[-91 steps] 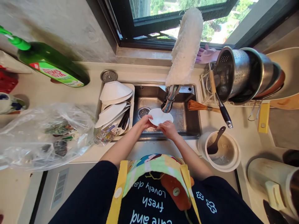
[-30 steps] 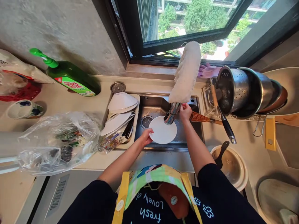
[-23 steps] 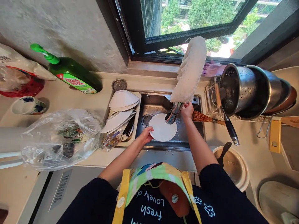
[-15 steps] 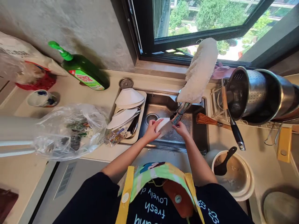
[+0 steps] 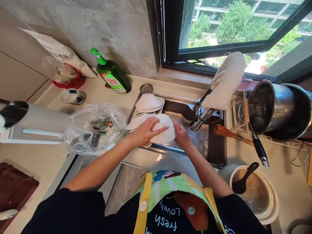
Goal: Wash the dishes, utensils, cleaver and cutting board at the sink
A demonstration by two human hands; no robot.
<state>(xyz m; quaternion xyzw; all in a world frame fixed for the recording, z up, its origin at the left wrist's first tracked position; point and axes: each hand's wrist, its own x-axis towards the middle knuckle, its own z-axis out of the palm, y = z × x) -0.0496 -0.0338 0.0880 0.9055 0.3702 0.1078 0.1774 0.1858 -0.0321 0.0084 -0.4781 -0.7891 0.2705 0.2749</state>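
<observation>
I hold a white plate (image 5: 163, 132) with both hands, bottom side up, above the left edge of the steel sink (image 5: 207, 143). My left hand (image 5: 143, 131) lies over its left side with fingers curled on it. My right hand (image 5: 180, 135) grips its right rim. Just behind the plate, a pile of white plates and bowls (image 5: 146, 107) rests in a beige tray. The faucet (image 5: 203, 115), with a white fluffy cloth (image 5: 225, 81) draped over it, stands to the right of my hands.
A green soap bottle (image 5: 112, 73) and a clear plastic bag (image 5: 94, 131) sit on the counter at left. A wooden brush (image 5: 226, 132), a black-handled utensil (image 5: 255, 143), steel pots (image 5: 280, 107) on a rack and a cream pot (image 5: 253, 191) with a spoon are at right.
My right hand left the faucet and came back to the plate. Both hands carried the plate left, from under the spout to the sink's left edge by the stacked dishes.
</observation>
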